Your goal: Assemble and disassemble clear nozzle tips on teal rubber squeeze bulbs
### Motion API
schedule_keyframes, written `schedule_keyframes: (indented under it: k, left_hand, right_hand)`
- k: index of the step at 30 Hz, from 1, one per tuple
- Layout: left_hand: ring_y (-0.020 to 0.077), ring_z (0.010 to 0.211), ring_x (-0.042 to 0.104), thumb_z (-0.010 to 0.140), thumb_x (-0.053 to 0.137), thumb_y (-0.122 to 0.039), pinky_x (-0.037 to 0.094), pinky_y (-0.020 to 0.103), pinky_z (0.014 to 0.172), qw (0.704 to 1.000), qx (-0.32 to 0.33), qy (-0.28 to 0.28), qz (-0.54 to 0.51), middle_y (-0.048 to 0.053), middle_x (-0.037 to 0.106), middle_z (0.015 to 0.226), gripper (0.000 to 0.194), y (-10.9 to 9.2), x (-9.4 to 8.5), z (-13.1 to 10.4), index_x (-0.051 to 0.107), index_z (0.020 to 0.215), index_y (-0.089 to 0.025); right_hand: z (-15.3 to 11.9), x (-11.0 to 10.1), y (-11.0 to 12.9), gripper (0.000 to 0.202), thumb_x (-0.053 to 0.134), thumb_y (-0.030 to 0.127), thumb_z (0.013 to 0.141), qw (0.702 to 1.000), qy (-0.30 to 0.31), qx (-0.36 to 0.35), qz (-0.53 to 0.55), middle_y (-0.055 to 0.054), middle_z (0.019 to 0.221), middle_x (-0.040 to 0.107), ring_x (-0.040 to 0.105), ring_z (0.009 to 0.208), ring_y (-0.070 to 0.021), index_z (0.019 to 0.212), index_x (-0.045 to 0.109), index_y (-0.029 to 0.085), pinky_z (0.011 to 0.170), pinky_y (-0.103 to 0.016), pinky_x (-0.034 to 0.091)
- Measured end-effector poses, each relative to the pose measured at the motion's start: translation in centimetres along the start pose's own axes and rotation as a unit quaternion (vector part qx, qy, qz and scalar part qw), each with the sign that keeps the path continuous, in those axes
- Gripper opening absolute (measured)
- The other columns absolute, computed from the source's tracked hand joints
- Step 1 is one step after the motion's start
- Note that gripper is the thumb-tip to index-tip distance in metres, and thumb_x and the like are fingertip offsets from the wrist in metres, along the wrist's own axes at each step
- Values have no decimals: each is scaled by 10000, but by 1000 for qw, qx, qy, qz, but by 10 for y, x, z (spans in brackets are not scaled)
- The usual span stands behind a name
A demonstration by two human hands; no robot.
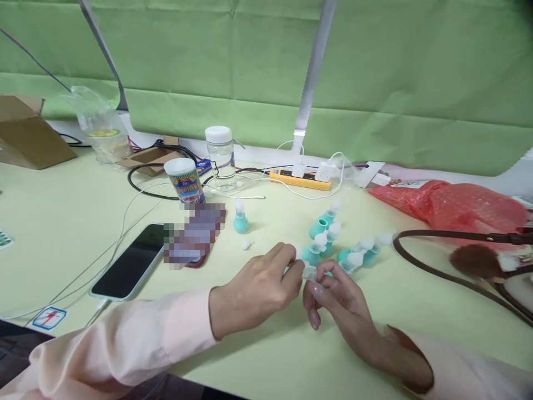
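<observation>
My left hand point(260, 280) is closed, fingers curled. What it grips is mostly hidden, with only a hint of teal between the fingers. Facing it, my right hand point(343, 303) pinches a small translucent plastic piece point(308, 272) between thumb and forefinger. The fingertips of both hands nearly meet at this piece. Just behind them stand several teal squeeze bulbs point(320, 228), most with whitish translucent tips on top. Another teal bulb with a clear tip point(240, 222) stands apart to the left. A loose white tip point(247, 244) lies in front of it.
Left of my hands lie a phone point(129, 261) on a cable and a second, blurred phone point(204, 236). Behind are a paper cup point(185, 180), a water bottle point(221, 158) and a yellow power strip point(300, 179). A red bubble-wrap bag point(453, 208) and brown strap point(420, 266) are at right.
</observation>
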State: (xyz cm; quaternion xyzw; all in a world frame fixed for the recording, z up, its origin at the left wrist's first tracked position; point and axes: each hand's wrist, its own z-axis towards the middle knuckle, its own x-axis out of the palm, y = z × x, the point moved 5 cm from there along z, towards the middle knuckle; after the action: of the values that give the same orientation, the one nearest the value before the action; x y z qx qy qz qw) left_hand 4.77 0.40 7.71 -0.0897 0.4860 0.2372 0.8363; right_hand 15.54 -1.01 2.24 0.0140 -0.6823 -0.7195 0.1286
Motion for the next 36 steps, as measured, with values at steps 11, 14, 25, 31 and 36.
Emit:
schedule_keyframes:
  k: [11,14,25,31,36]
  left_hand:
    - [162,594,496,748,509,-82,400,233,395,990,86,-109,-9,76,518,629,121,-13,5,-25,528,845,-13]
    - [156,597,497,747,516,-86,407,227,409,990,72,-114,-38,75,522,644,136,-9,13,-29,529,867,-24]
    - [111,590,517,713,516,-145,439,224,514,872,-198,-71,-443,53,550,711,222,25,35,-35,623,907,-133]
    - [152,679,586,731,555,-229,459,228,555,727,-372,17,-577,84,637,787,204,33,58,-44,651,873,-118]
    - [195,761,630,667,639,-253,497,283,701,652,-404,28,-640,98,684,819,330,34,67,-50,610,956,-97]
  right_hand:
    - [-2,-1,-31,253,526,327,771,999,-13,29,28,67,475,483,519,387,-87,651,349,191,375,-195,403]
    - [2,-4,-34,266,546,309,753,999,-23,22,-6,61,448,472,513,399,-91,616,352,189,387,-200,406]
    - [8,-9,-35,141,543,201,699,992,4,-13,-128,57,502,488,475,431,-79,757,415,197,416,-193,407]
    - [6,1,-25,154,523,135,716,954,58,-135,-261,19,595,549,515,513,-90,861,512,187,483,-203,445]
    - [4,1,-28,155,485,140,755,955,55,-115,-266,-4,713,570,531,552,-87,897,512,194,513,-211,459]
